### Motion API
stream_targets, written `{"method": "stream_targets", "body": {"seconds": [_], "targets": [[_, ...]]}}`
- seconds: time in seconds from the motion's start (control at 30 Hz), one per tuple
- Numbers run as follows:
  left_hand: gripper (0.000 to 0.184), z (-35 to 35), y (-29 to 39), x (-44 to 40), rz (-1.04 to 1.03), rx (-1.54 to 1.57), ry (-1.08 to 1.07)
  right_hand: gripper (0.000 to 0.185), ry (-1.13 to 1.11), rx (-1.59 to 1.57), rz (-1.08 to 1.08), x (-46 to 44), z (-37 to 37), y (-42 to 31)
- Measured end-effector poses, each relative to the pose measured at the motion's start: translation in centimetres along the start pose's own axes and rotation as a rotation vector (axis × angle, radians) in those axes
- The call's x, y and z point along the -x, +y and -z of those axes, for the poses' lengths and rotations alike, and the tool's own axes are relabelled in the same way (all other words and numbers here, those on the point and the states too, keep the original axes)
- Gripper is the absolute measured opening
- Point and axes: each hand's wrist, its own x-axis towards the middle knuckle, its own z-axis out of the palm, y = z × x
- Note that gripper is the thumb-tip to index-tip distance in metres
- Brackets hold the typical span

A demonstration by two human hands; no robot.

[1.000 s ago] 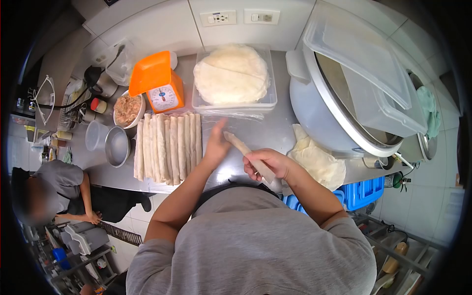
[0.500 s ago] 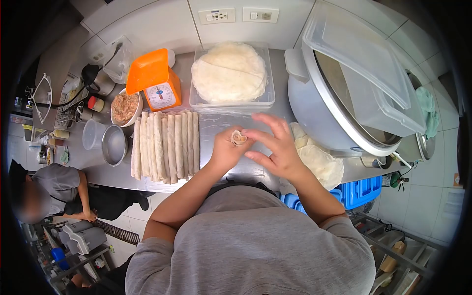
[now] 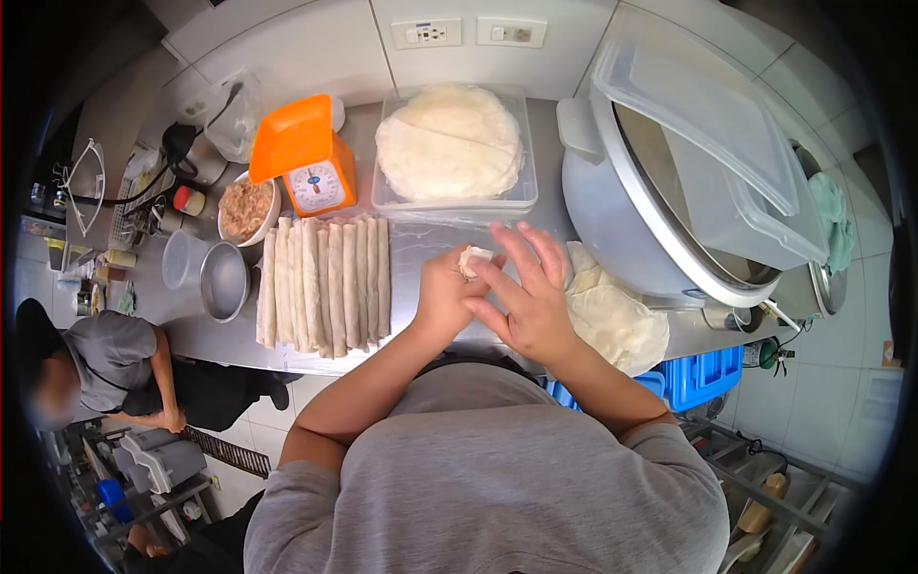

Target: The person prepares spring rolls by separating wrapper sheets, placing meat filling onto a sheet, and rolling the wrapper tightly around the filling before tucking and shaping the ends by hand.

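Observation:
My left hand (image 3: pixel 443 295) is wrapped round a pale wrapper roll (image 3: pixel 473 261), whose end shows at the top of the fist. One finger of my right hand (image 3: pixel 531 304) touches that end, while its other fingers are spread. Left of my hands lies a row of several finished rolls (image 3: pixel 325 285) side by side. A clear tray (image 3: pixel 459 205) behind holds a stack of round wrappers (image 3: pixel 448 143). More thin wrappers (image 3: pixel 617 320) lie to the right of my right hand.
An orange scale (image 3: pixel 318 182), a bowl of filling (image 3: pixel 246 210), a metal bowl (image 3: pixel 226 281) and a plastic cup (image 3: pixel 184 260) stand left. At the right is a large round container (image 3: pixel 612 210) with clear lids on it. A co-worker (image 3: pixel 115 359) is at the far left.
The roll was in my right hand, slanting down, and is now upright in my left fist. My right hand has opened and moved up to its end.

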Motion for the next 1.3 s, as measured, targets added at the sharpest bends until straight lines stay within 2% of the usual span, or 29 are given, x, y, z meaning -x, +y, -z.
{"method": "stream_targets", "body": {"seconds": [0.13, 0.2, 0.3, 0.4, 0.5, 0.6, 0.7, 0.8, 0.9, 1.03, 1.1, 1.23, 1.3], "targets": [[0.016, -0.3, -0.5, 0.1, -0.026, 0.060, 0.014, 0.040, -0.020, -0.029, -0.052, -0.5, 0.1, -0.3], [0.016, -0.1, -1.4, 0.2, -0.107, 0.000, -0.012, 0.040, -0.054, -0.086, -0.055, -0.9, 0.1, -0.2], [0.017, -0.4, -1.8, 0.6, -0.122, 0.046, -0.045, 0.037, -0.170, -0.269, -0.017, -1.0, -0.5, 1.9], [0.012, 0.3, -0.3, 0.3, -0.037, 0.027, -0.127, 0.039, 0.010, -0.695, -0.219, -1.9, 0.1, 2.9], [0.009, 0.4, -0.2, 0.5, -0.016, -0.014, -0.216, 0.046, -0.110, -0.944, -0.247, -1.7, -1.0, 3.9], [0.014, 0.1, -0.2, 0.3, -0.054, 0.028, -0.225, 0.047, -0.088, -0.965, -0.215, -1.5, -1.5, 4.3], [0.015, 0.1, -0.1, 0.4, -0.048, 0.081, -0.237, 0.043, -0.061, -0.729, -0.067, -1.8, -0.8, 4.1], [0.011, 0.4, -0.6, 0.4, -0.008, 0.173, -0.269, 0.023, -0.016, -0.485, 0.101, -1.8, -0.5, 3.7], [0.008, 0.2, -0.4, 0.6, 0.036, 0.231, -0.208, 0.033, 0.005, -0.330, 0.180, -1.6, -0.6, 3.4], [0.006, 0.9, 0.4, 0.4, 0.134, 0.210, -0.175, 0.028, 0.097, -0.623, -0.061, -0.7, -1.1, 3.4], [0.008, 0.7, 0.8, 0.5, 0.106, 0.267, -0.150, 0.029, 0.117, -0.759, -0.168, 0.0, -1.3, 3.3], [0.016, 0.9, 0.8, 0.5, 0.009, 0.201, -0.173, 0.027, 0.098, -0.617, -0.009, -0.1, -1.2, 3.1], [0.020, 0.5, 0.6, 0.7, 0.031, 0.300, -0.179, 0.028, 0.058, -0.551, 0.065, -0.8, -0.7, 3.3]]}}
